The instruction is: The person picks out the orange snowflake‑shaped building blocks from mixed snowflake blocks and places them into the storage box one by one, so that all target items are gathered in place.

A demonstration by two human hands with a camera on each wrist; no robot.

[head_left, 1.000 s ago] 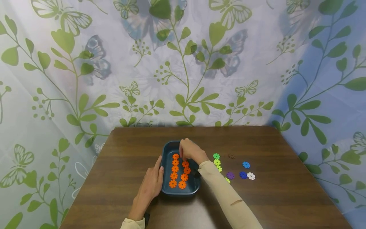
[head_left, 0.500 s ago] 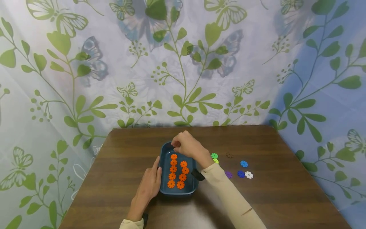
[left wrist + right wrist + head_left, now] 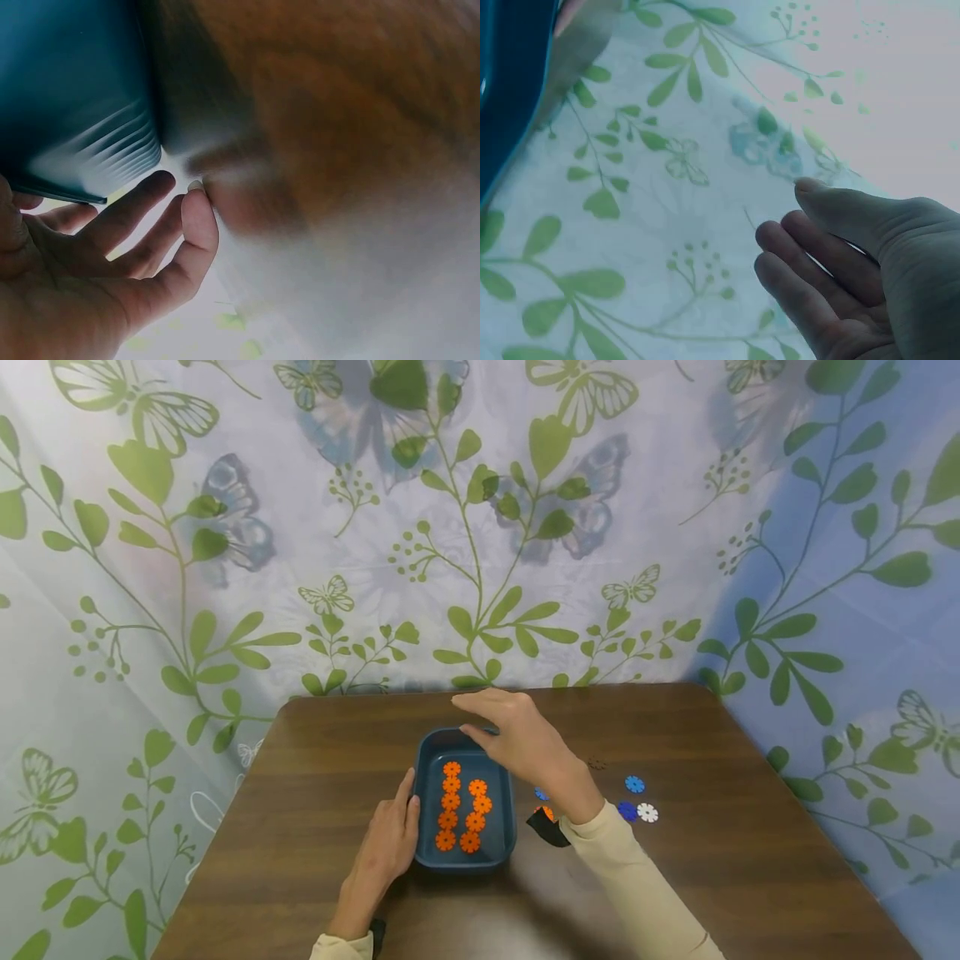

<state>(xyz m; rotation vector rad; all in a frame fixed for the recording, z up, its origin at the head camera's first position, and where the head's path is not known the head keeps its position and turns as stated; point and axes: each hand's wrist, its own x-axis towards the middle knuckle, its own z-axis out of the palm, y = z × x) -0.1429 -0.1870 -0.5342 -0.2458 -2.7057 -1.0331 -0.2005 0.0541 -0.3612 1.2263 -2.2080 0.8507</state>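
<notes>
A dark blue rectangular tray (image 3: pixel 501 852) stands on the table. Inside lie two lines of orange snowflake-shaped discs, a left line (image 3: pixel 449 802) and a right line (image 3: pixel 475 820). My left hand (image 3: pixel 386 837) rests against the tray's left wall. In the left wrist view, its loosely bent fingers (image 3: pixel 199 221) are beside the tray's side and rim. My right hand (image 3: pixel 521 739) is raised over the tray's far right corner, thumb apart from the fingers. No disc shows between the right fingertips (image 3: pixel 769 266) in the right wrist view.
To the right on the wooden table (image 3: pixel 720 868) lie a light blue disc (image 3: pixel 634 784), a dark blue disc (image 3: pixel 627 811), a white disc (image 3: pixel 647 812) and a brown disc (image 3: pixel 597 763). Part of an orange disc (image 3: pixel 544 812) shows beside the right wrist. A leaf-print cloth (image 3: pixel 420 610) hangs behind.
My right hand has risen out of the tray and its fingers have spread. Its forearm has shifted right, now hiding the green discs. The left hand stays at the tray's side.
</notes>
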